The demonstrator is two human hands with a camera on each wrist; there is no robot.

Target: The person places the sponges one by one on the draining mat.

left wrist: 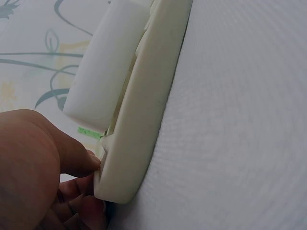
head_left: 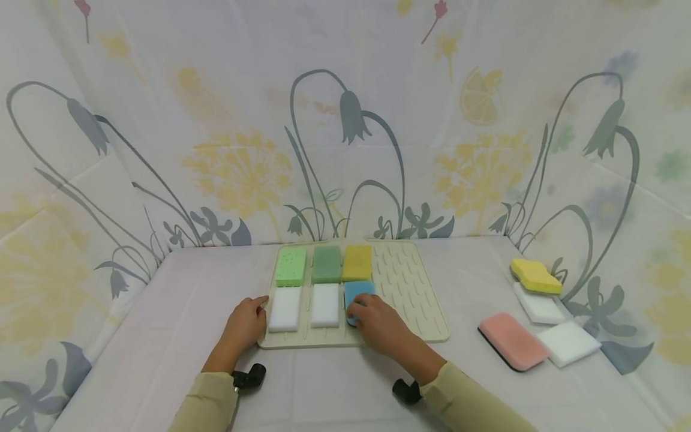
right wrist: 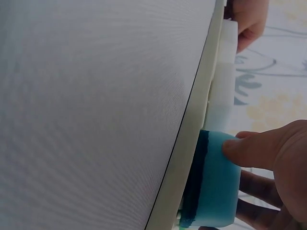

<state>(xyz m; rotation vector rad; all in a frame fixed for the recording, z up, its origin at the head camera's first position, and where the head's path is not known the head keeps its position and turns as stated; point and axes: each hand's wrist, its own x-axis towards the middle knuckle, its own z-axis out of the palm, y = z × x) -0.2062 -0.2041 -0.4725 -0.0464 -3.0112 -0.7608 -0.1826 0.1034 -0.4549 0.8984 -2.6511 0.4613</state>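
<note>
On the table lies a beige ribbed mat (head_left: 411, 288) with a raised rim. My left hand (head_left: 245, 324) pinches its left edge, the thumb (left wrist: 79, 158) at the rim in the left wrist view. At the mat's front row, my right hand (head_left: 380, 324) grips a blue sponge (head_left: 358, 290) with a dark underside; thumb and fingers hold its sides, as the right wrist view shows. Left of it are two white sponges (head_left: 326, 305). Behind stand a light green sponge (head_left: 291, 266), a darker green sponge (head_left: 327, 264) and a yellow sponge (head_left: 357, 262).
Off the mat to the right lie a wavy-sided yellow sponge (head_left: 535, 276) over a white sponge (head_left: 541, 306), and a pink sponge (head_left: 513, 341) with a dark underside touching another white sponge (head_left: 571, 343). Flower-printed cloth (head_left: 243, 90) walls in the back and sides.
</note>
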